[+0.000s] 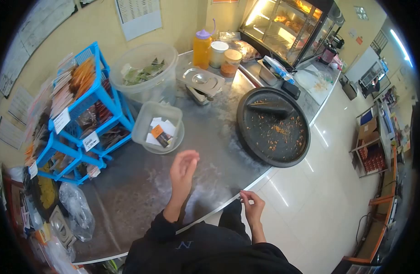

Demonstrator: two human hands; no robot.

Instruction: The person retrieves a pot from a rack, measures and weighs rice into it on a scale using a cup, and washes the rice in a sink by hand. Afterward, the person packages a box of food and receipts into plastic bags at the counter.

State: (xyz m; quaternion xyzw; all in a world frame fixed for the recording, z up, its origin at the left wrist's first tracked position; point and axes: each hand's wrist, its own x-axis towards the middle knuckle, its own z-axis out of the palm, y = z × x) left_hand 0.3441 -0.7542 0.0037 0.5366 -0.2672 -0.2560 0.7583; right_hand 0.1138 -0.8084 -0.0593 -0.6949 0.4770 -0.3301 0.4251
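Note:
My left hand (181, 172) is raised over the dark countertop (141, 182), just below a square plastic tub (143, 119) that holds paper cards. Its fingers are bent and partly hidden, so I cannot make out whether it holds something. My right hand (253, 206) hovers by the counter's front edge, its thumb and fingertips pinched together. Anything between them is too small to name. Beyond it lies a round black tray (269, 144) with orange crumbs scattered in it and a dark object near its upper part.
Blue stacked baskets (89, 98) of packets stand at the left beside a large clear bucket (166, 89) with leaves. Metal containers (203, 80), an orange bottle (202, 52) and jars (231, 64) are at the back. A lit display cabinet (283, 32) stands behind.

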